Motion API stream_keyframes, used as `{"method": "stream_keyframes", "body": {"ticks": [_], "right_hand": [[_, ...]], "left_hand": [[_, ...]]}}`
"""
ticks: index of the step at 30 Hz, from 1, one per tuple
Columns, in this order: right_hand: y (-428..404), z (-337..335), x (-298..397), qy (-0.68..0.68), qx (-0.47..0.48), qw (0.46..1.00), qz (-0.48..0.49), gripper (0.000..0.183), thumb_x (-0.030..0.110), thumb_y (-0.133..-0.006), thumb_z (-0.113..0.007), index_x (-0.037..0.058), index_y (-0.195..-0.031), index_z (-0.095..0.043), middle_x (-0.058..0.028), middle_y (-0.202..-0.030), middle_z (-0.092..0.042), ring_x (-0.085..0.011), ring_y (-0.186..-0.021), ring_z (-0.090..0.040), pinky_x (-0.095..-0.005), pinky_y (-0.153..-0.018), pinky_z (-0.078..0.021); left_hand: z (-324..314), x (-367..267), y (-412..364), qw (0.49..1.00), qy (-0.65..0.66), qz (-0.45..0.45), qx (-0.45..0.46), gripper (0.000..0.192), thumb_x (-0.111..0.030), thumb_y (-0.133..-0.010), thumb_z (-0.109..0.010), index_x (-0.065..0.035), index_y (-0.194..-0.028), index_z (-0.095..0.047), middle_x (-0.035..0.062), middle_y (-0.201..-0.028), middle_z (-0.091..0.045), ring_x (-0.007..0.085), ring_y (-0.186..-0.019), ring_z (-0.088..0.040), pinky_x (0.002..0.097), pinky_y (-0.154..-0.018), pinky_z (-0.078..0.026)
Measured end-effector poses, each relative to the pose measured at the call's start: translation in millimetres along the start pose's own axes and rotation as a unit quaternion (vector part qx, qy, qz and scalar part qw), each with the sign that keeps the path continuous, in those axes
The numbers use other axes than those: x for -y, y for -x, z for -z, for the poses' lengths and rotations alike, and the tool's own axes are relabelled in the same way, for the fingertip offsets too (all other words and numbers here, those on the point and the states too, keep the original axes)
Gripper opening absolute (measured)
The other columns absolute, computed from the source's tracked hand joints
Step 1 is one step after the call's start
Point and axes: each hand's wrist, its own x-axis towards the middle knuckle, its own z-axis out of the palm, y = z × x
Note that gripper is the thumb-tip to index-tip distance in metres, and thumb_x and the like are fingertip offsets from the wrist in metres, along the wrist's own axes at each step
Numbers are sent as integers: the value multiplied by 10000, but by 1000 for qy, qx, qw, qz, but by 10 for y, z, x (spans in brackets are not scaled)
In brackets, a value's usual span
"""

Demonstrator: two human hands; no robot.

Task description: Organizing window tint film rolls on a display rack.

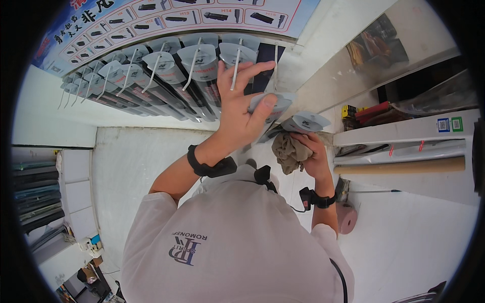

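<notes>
My left hand (242, 113) is raised at a rack of hanging wiper blade packages, its fingers spread around a white display hook (235, 70). Its thumb lies over the grey header of one wiper blade package (282, 101), pinning it against the hand; how the package is held behind is hidden. Lower and to the right, my right hand (316, 153) grips a crumpled brown cloth (290, 151). Another wiper blade package (306, 122) with a grey header rises just above the cloth, touching the right fingers. Its lower part is partly hidden by the cloth.
Several more packages (163, 68) hang on protruding hooks to the left, below a printed poster (182, 19). On the right stands a white shelf unit (409, 125) holding a cardboard tube (401, 165). A pink roll (346, 217) is beside my right forearm.
</notes>
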Motion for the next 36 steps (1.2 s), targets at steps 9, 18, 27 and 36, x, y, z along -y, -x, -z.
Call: {"method": "stream_keyframes", "body": {"ticks": [9,18,27,36], "right_hand": [[-6,5,13,-5,11,1000,-9,531,-146,-768,-672,13,-1272,-733,-145,-1360,-675,-327,-1281,-635,-376,-1108,-476],[5,-11,14,-15,6,1000,-13,532,-149,-780,-667,16,-1282,-732,-145,-1315,-675,-331,-1257,-637,-373,-1101,-475],[14,-17,4,-31,15,999,-23,531,-158,-786,-664,14,-1283,-732,-141,-1328,-664,-324,-1269,-628,-370,-1102,-474],[32,-57,-21,-35,-3,999,-27,653,-224,-706,-568,33,-1280,-744,-152,-1337,-686,-339,-1265,-653,-366,-1097,-490]], "left_hand": [[-33,9,-3,1000,-13,-12,-14,309,-331,-947,-692,-93,-802,-825,20,-1440,-640,361,-1366,-436,664,-1246,-57],[-42,24,2,999,-35,-25,-17,335,-344,-921,-727,-59,-768,-813,18,-1424,-649,353,-1358,-448,676,-1238,-75],[-51,5,2,999,-36,-25,-24,340,-343,-923,-728,-59,-752,-801,16,-1407,-658,353,-1349,-453,671,-1237,-92],[-64,-5,-4,999,-10,-15,-31,322,-345,-962,-683,-116,-778,-815,23,-1396,-662,350,-1348,-447,657,-1243,-82]]}}
